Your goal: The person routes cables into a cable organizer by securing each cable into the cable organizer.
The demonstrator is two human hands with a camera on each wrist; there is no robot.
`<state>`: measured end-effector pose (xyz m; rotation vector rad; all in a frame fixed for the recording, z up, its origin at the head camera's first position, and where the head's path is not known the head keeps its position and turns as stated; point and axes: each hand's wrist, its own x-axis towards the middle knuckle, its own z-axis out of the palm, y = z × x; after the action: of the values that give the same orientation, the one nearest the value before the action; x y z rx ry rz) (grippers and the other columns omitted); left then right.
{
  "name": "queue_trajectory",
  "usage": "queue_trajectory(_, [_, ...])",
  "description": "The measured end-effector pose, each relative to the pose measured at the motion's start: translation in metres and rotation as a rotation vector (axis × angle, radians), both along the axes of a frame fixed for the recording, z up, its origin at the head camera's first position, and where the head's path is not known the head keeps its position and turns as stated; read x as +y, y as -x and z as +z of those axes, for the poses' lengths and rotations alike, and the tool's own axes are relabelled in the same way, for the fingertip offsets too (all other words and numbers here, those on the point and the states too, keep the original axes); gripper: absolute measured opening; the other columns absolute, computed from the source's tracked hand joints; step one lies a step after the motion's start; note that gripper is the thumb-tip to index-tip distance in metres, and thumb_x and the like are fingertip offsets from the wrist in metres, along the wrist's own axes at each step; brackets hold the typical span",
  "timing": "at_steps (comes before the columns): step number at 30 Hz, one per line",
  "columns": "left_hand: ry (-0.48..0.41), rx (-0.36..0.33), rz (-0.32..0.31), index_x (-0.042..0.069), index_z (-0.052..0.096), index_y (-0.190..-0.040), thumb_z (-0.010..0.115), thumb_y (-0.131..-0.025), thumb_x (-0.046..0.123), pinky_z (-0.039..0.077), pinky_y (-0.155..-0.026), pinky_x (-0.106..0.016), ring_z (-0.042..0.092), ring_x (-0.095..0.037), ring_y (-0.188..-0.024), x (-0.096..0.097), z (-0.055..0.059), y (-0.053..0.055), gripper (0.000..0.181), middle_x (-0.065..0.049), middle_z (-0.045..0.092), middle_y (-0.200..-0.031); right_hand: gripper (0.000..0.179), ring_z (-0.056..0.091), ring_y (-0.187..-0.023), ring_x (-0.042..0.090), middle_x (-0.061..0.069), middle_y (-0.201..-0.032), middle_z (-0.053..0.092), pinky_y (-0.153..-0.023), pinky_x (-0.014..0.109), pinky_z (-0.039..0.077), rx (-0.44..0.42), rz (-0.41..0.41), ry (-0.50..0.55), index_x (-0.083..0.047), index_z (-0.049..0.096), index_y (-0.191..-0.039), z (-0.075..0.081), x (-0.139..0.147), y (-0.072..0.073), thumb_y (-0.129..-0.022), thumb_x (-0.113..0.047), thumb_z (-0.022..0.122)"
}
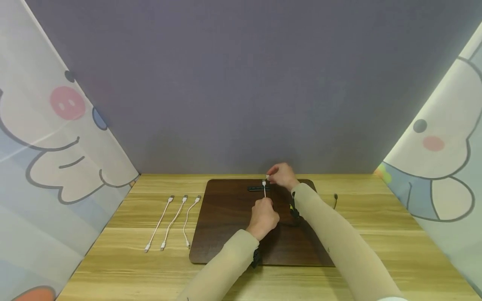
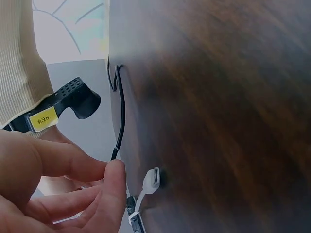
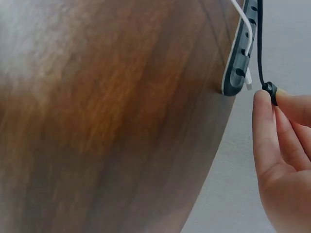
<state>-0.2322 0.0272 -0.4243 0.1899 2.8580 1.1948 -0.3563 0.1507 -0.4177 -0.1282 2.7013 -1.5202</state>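
A black cable [image 2: 121, 107] runs over the dark wooden board [image 1: 222, 217]. My left hand [image 1: 263, 219] pinches it between thumb and index finger, low over the board. Near the board's far edge, my right hand [image 1: 283, 175] grips the cable's black connector [image 3: 270, 91] at its fingertips. Between the hands and beside the black cable lies a black cable clip strip [image 3: 238, 63] with several slots. A white cable [image 3: 248, 36] sits across that strip, and its white plug [image 2: 151, 180] rests near the board surface in the left wrist view.
Three white cables [image 1: 173, 221] lie side by side on the light wooden table [image 1: 124, 259], left of the board. A black plug [image 1: 336, 196] on a thin cord lies to the right. A grey partition [image 1: 241, 92] rises behind, with cartoon-printed panels [image 1: 437, 125] at both sides.
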Motion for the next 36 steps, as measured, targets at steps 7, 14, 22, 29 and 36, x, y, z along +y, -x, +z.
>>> queue_trajectory(7, [0.022, -0.005, 0.008, 0.001, 0.066, -0.08, 0.071, -0.078, -0.004, 0.052, -0.062, -0.04, 0.059, -0.027, -0.068, -0.001, -0.001, 0.004, 0.007, -0.011, 0.062, -0.078, 0.014, 0.072, -0.07, 0.02, 0.019, -0.095, 0.072, -0.067, 0.031, 0.061, 0.023, -0.014, -0.043, 0.006, 0.073, -0.1, -0.007, -0.003, 0.004, -0.086, 0.006, 0.072])
queue_trajectory(14, [0.048, -0.021, 0.011, 0.003, 0.065, -0.078, 0.072, -0.078, -0.003, 0.052, -0.062, -0.04, 0.059, -0.027, -0.068, -0.001, -0.001, 0.008, 0.009, -0.011, 0.062, -0.077, 0.013, 0.073, -0.069, 0.022, 0.019, -0.093, 0.072, -0.066, 0.032, 0.06, 0.038, -0.02, -0.074, 0.006, 0.074, -0.098, -0.009, -0.007, 0.005, -0.086, 0.005, 0.072])
queue_trajectory(22, [0.03, -0.057, -0.002, 0.005, 0.06, -0.07, 0.07, -0.078, -0.005, 0.044, -0.057, -0.036, 0.052, -0.025, -0.064, 0.0, -0.001, 0.008, 0.016, -0.008, 0.057, -0.07, 0.011, 0.071, -0.068, 0.018, 0.015, -0.092, 0.073, -0.065, 0.03, 0.059, 0.046, -0.039, -0.156, 0.002, 0.074, -0.097, -0.009, -0.007, 0.007, -0.086, 0.003, 0.073])
queue_trajectory(29, [0.052, -0.05, 0.002, 0.006, 0.059, -0.07, 0.071, -0.077, -0.005, 0.046, -0.058, -0.037, 0.055, -0.026, -0.066, 0.002, -0.004, 0.01, 0.018, -0.009, 0.057, -0.071, 0.01, 0.07, -0.067, 0.017, 0.013, -0.09, 0.073, -0.065, 0.03, 0.057, 0.053, -0.034, -0.207, 0.001, 0.074, -0.096, -0.013, -0.007, 0.01, -0.086, 0.001, 0.073])
queue_trajectory(36, [0.069, -0.069, -0.001, 0.006, 0.056, -0.067, 0.072, -0.076, -0.006, 0.046, -0.057, -0.037, 0.053, -0.026, -0.065, 0.004, -0.006, 0.009, 0.022, -0.009, 0.055, -0.068, 0.012, 0.07, -0.073, 0.019, 0.012, -0.091, 0.074, -0.071, 0.034, 0.057, 0.031, -0.017, -0.24, 0.001, 0.075, -0.098, -0.017, -0.004, 0.009, -0.087, -0.002, 0.072])
